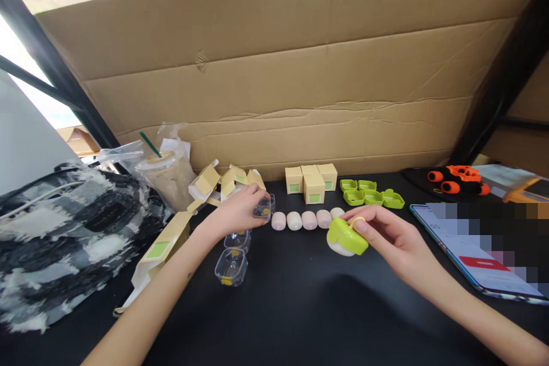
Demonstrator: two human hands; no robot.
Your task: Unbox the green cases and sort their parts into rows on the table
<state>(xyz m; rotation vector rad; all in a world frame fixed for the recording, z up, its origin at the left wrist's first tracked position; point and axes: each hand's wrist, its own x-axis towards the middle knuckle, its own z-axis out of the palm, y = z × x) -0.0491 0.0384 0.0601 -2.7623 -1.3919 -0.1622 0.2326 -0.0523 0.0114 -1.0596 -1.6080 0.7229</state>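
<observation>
Both hands (pixel 240 211) and forearms are bare, without sleeves or jewellery.

We read this as small packing station, improvised, not shop floor. Black table (pixel 300 309) walled off by big cardboard sheet (pixel 300 80) between dark metal posts (pixel 55 68). Goods laid out in batches: row of pale ovals (pixel 300 220), stack of green cases (pixel 371 194), clear tubs (pixel 231 266), small kraft boxes (pixel 311 182) (some folded, some still flat). Personal bits alongside: drink in bag (pixel 165 168), phone (pixel 472 251), fuzzy plaid bag (pixel 64 234).
</observation>
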